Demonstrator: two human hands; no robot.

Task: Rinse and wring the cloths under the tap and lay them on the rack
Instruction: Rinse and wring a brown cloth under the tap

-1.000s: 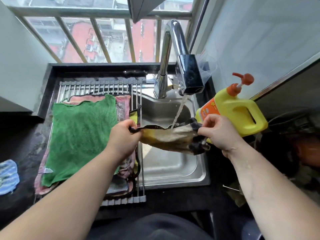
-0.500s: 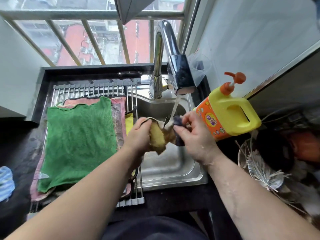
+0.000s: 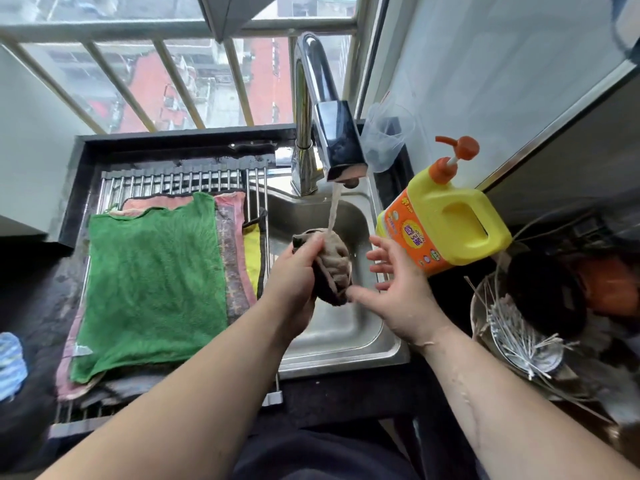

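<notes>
My left hand (image 3: pixel 299 271) grips a bunched-up brown cloth with a dark edge (image 3: pixel 334 263) over the steel sink (image 3: pixel 346 344). Water runs from the chrome tap (image 3: pixel 334 140) onto the top of the bundle. My right hand (image 3: pixel 398 289) hovers just right of the cloth, fingers spread, its thumb close to the cloth's lower end. On the metal rack (image 3: pixel 166 180) left of the sink lies a green cloth (image 3: pixel 152 282), spread flat over a pink cloth (image 3: pixel 230 244) and a yellow cloth (image 3: pixel 252 254).
A yellow detergent bottle with an orange pump (image 3: pixel 446 216) stands at the sink's right edge. A strainer with thin sticks (image 3: pixel 519 344) and dark pots sit further right. A blue cloth (image 3: pixel 10 365) lies on the dark counter at far left. Window bars run behind the tap.
The cloth was stretched between both hands, then bunched together. Now my right hand has let go and opened, leaving the wad in my left hand under the stream.
</notes>
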